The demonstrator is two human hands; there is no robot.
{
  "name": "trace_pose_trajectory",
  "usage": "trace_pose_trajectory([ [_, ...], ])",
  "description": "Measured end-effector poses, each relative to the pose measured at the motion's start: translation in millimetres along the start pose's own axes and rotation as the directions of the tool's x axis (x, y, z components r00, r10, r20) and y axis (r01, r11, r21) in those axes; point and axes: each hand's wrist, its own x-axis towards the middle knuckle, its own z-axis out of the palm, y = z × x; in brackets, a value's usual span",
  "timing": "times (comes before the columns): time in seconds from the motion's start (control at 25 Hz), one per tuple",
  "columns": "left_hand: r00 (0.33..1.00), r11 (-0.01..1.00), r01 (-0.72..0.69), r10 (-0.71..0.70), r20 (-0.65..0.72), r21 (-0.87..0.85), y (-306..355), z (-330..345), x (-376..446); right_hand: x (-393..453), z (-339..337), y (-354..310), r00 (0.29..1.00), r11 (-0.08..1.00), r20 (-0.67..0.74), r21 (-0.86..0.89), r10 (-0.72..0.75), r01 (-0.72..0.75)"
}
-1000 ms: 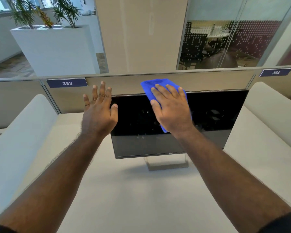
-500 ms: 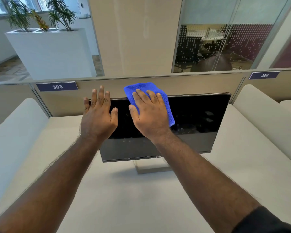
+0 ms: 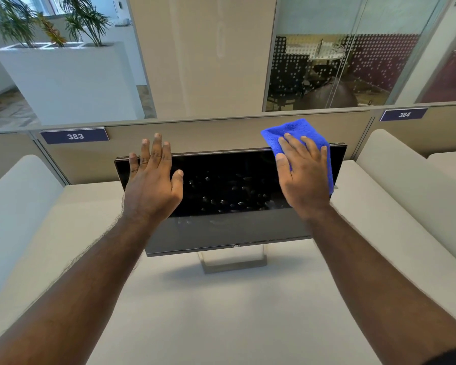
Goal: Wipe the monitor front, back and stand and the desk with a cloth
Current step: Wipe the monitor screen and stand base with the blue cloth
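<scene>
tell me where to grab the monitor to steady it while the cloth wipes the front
Grip the monitor by its bare upper left edge, from the left, next to the left hand. The panel is thin, tilts back on a narrow stand, and the right hand presses the cloth top right.

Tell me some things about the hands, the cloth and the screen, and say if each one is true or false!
1. The right hand presses a blue cloth on the monitor. True.
2. The cloth is at the monitor's bottom left corner. False: top right corner.
3. The left hand holds a spray bottle. False: it is open and empty.
4. The screen is dark. True.
5. The sign beside the left hand reads 500. False: 383.
</scene>
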Motion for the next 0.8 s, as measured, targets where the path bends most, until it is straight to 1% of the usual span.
trace_pose_trajectory([
  [0.08,1.000,1.000,-0.010,0.010,0.005,0.005,6,2,1,-4,4,-20,1.000,1.000,-0.009,0.029,0.006,-0.005],
  [0.2,0.999,0.999,-0.036,0.036,0.023,0.000,18,4,4,-13,14,-54,0.998,0.997,-0.005,0.045,-0.067,0.067],
  [0.32,0.997,0.998,-0.065,0.065,0.034,0.007,32,6,7,-12,17,-58,0.995,0.994,-0.004,0.046,-0.097,0.097],
  [0.44,0.996,0.997,-0.082,0.082,0.039,0.009,38,7,9,-3,14,-28,0.989,0.988,-0.027,-0.052,-0.147,0.146],
  [0.48,0.996,0.996,-0.084,0.083,0.042,0.011,38,8,9,1,11,-13,0.991,0.987,-0.032,-0.097,-0.132,0.128],
  [0.56,0.996,0.996,-0.083,0.082,0.046,0.016,38,9,10,5,5,18,0.998,0.987,-0.033,-0.155,-0.046,0.040],
  [0.64,0.996,0.996,-0.083,0.082,0.043,0.016,39,10,10,2,0,46,0.999,0.991,-0.017,-0.132,0.028,-0.030],
  [0.72,0.996,0.997,-0.081,0.081,0.042,0.005,38,10,10,-7,0,65,1.000,0.996,0.013,-0.084,0.017,-0.016],
  [0.8,0.996,0.997,-0.081,0.081,0.045,0.000,38,11,10,-18,4,73,1.000,0.996,0.025,-0.083,-0.012,0.014],
])
